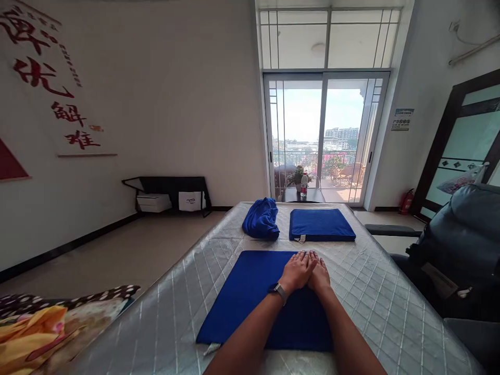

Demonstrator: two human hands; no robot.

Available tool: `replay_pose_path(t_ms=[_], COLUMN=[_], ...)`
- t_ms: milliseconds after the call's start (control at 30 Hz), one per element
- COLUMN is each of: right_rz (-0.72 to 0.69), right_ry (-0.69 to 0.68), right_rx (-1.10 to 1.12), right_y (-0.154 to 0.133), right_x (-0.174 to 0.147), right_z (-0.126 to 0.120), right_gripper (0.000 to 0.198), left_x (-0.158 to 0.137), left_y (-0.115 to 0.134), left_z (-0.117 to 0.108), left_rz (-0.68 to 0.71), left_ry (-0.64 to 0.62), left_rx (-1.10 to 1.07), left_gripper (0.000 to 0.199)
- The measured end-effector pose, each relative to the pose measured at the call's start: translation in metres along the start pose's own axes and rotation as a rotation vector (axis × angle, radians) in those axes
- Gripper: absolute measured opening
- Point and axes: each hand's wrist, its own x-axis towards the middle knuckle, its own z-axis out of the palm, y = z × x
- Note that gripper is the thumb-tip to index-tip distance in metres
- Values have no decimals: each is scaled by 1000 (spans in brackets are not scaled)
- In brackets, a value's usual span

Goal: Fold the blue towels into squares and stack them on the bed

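Note:
A blue towel (250,291) lies flat in front of me, a white tag poking out at its near left corner. My left hand (296,272), with a watch (278,291) on the wrist, rests on the towel's far right part, fingers stretched forward. Right beside it, touching, my right hand (319,272) lies with its fingers extended at the towel's far right corner. Neither hand grips anything that I can see. Beyond them are a folded stack of blue cloth (322,224) on the right and a crumpled blue cloth (261,219) on the left.
Everything blue lies on a silver quilted mattress (172,307). A dark armchair (461,245) stands close on the right. Patterned bedding (50,333) is at lower left. Past the far edge, a small table (312,197) holds a bottle (303,185) and a plant.

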Motion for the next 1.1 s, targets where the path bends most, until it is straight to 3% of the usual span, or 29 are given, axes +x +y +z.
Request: replay_pose_path(t_ms=[167, 433, 533, 1100], right_rz=[67, 101, 97, 103], right_ry=[0, -10, -12, 14], right_rx=[64, 101, 93, -20], right_y=[-4, -6, -6, -5], right_x=[4, 5, 6, 10], right_z=[0, -1, -1, 4], right_gripper=[64, 67, 68, 68], left_x=[-7, -64, -82, -87], left_y=[-34, -139, -165, -165], left_z=[3, -36, -45, -46], left_rz=[-137, -375, -446, -492], left_ry=[-79, -141, -127, -15], left_rx=[14, 102, 121, 58], left_gripper=[72, 80, 82, 87])
